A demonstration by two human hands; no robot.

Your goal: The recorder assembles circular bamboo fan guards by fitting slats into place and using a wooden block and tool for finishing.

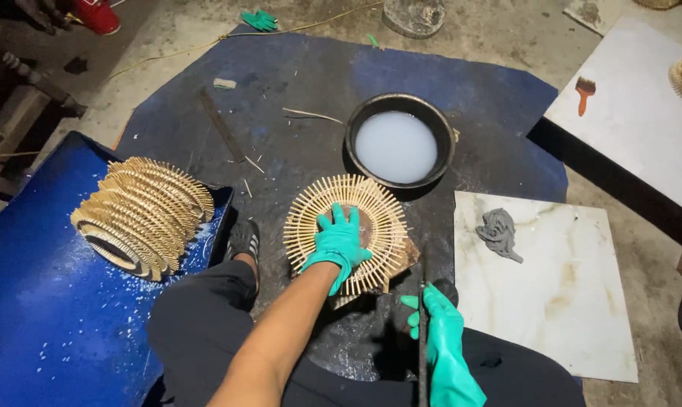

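While the left hand (338, 240) lies open on the slat ring (346, 232), it looks light, brittle; best pressed at its hub. Right hand (437, 322) grips a dark rod (422, 339).

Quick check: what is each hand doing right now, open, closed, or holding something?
Left hand: open, gloved, palm pressed flat on the round stick-spoked disc.
Right hand: gloved, closed around a thin dark rod.

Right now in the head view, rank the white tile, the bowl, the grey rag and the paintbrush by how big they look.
1. white tile
2. bowl
3. grey rag
4. paintbrush, though it lies farther away, so this is unsure.
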